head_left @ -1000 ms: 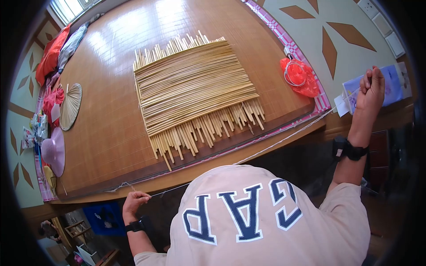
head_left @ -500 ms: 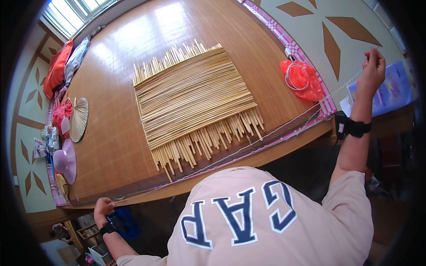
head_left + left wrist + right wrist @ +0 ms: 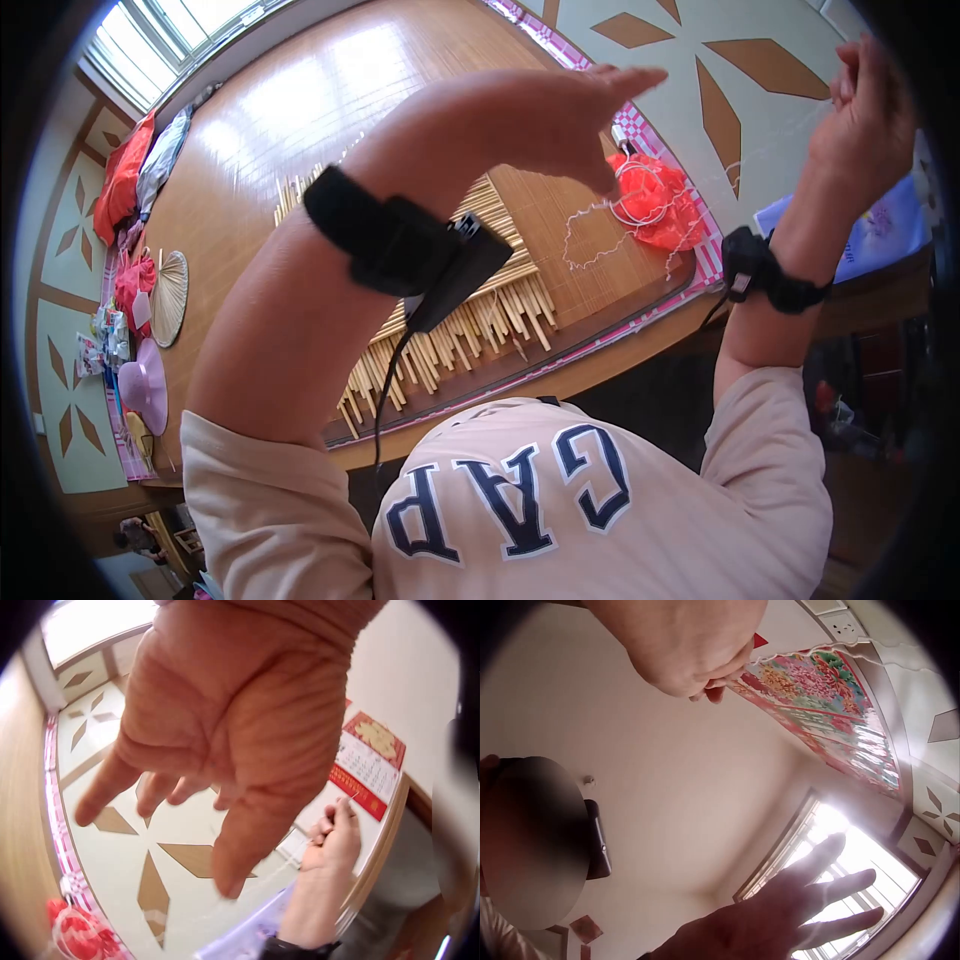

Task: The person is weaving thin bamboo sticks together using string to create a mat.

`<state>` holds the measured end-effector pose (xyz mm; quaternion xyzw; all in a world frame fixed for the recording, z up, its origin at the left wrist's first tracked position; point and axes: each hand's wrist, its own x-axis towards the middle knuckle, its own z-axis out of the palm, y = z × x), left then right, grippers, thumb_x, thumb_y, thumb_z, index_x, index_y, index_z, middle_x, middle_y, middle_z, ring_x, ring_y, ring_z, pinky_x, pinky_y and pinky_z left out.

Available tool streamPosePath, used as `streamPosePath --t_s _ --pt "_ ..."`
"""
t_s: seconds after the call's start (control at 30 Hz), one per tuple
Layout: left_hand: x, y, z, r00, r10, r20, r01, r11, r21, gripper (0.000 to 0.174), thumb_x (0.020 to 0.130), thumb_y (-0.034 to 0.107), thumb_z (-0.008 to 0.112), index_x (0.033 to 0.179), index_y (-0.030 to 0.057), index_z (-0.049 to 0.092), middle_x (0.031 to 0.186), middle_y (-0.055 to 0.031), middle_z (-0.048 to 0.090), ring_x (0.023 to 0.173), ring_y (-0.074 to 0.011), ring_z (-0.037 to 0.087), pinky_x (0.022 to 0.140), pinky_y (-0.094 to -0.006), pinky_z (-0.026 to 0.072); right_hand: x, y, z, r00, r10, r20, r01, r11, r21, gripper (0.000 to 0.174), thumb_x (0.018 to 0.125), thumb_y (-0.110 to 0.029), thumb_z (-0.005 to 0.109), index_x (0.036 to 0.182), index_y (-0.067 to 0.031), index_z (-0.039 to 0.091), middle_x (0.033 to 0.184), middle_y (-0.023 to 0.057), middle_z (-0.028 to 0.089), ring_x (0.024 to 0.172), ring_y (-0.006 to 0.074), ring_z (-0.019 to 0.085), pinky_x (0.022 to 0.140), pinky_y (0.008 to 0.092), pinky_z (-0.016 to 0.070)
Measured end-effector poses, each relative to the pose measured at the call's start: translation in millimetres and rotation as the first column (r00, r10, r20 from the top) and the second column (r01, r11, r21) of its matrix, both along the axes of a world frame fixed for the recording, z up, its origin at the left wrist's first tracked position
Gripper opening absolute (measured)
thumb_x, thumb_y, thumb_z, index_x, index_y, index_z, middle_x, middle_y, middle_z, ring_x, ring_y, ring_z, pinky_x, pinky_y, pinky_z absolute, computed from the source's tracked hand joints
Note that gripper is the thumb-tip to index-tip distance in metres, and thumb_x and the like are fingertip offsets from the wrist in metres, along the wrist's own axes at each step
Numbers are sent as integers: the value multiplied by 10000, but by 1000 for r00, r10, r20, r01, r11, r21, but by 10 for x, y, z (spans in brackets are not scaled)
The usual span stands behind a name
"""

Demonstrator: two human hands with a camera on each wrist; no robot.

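Observation:
My right hand [image 3: 865,120], raised at the far right, pinches a thin white string [image 3: 795,654] between its fingertips. Slack string loops down over the bed's edge beside the red bag. My left hand [image 3: 560,115] reaches across toward the right with palm and fingers spread; its palm [image 3: 225,712] shows nothing in it in the left wrist view. In the right wrist view its splayed fingers stand out against the bright window. Below the left forearm lies a layer of pale thin sticks [image 3: 450,340], some laid crosswise over others; the arm hides much of it.
On the right edge of the brown mat [image 3: 230,270] sits a red plastic bag [image 3: 660,215] with a white cable. A purple package [image 3: 885,235] lies under the right forearm. Along the left side are a hand fan [image 3: 171,300], a pink hat [image 3: 145,385] and folded cloth.
My left hand has let go of the string's left end and swung up across the sticks to the right. The string, stretched before, is now slack; the right hand has risen slightly.

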<state>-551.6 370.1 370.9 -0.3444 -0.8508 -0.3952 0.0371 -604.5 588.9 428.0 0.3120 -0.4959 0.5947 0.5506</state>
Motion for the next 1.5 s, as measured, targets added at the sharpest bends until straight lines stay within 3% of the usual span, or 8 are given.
streamPosePath --t_s 0.03,0.13,0.23,0.37,0.57,0.77,0.97,1.5 --pt "-75 107 -4 996 55 -73 -78 923 -376 653 721 10 668 1311 98 404 1244 -184 477 1099 -224 513 896 -305 438 85 19 -91 1000 -11 13 11 1000 2 125 846 -106 603 808 11 627 736 59 623 540 52 416 494 194 316" --pt "-271 105 -132 983 -79 -168 -45 775 -631 690 673 8 700 1296 150 440 1246 -196 476 1054 -231 542 885 -317 451 204 207 -381 996 -62 63 63 998 -16 92 846 -52 589 821 34 607 729 86 614 519 64 388 482 196 294" --pt "-396 -52 -94 892 197 408 64 836 -545 379 750 92 673 1120 151 615 1007 -132 627 788 -173 632 637 -297 540 132 478 -666 992 -92 81 91 996 5 82 823 -56 626 828 15 585 723 80 620 495 47 428 435 162 286" --pt "-591 -645 -514 852 391 348 -126 799 -588 283 836 302 605 1015 90 658 905 -73 648 742 -151 629 583 -264 519 112 697 -923 983 -96 157 94 995 18 77 841 -48 600 863 19 571 707 67 606 494 42 404 435 162 282" --pt "-97 -1494 -1285 695 653 300 -448 720 -530 396 849 352 584 1142 86 585 1073 -145 611 979 -259 575 862 -349 443 104 653 -1479 867 -15 498 -32 996 86 74 876 -71 560 923 -14 552 689 7 566 524 10 368 460 144 282" --pt "702 -1869 -2596 613 786 77 -560 501 -660 663 880 392 502 1370 26 247 1407 -249 219 1328 -361 172 1079 -399 191 50 317 -1933 673 113 731 -271 957 101 67 886 -98 553 925 -43 557 690 -39 540 566 -8 381 482 135 284" --pt "1079 -1921 -3420 484 875 -21 -721 385 -576 657 894 427 434 1381 36 231 1427 -232 181 1341 -361 121 1080 -466 129 -33 89 -1652 689 50 723 -259 949 181 75 880 -108 566 919 -43 567 692 -39 538 570 -7 383 483 136 283" --pt "759 -1847 -3626 407 903 -139 -744 239 -624 664 897 515 314 1409 110 194 1464 -151 132 1363 -302 45 1087 -481 0 -1276 -1184 -723 890 4 456 -244 849 469 157 874 -111 569 996 -31 626 834 16 633 661 23 494 579 164 393"
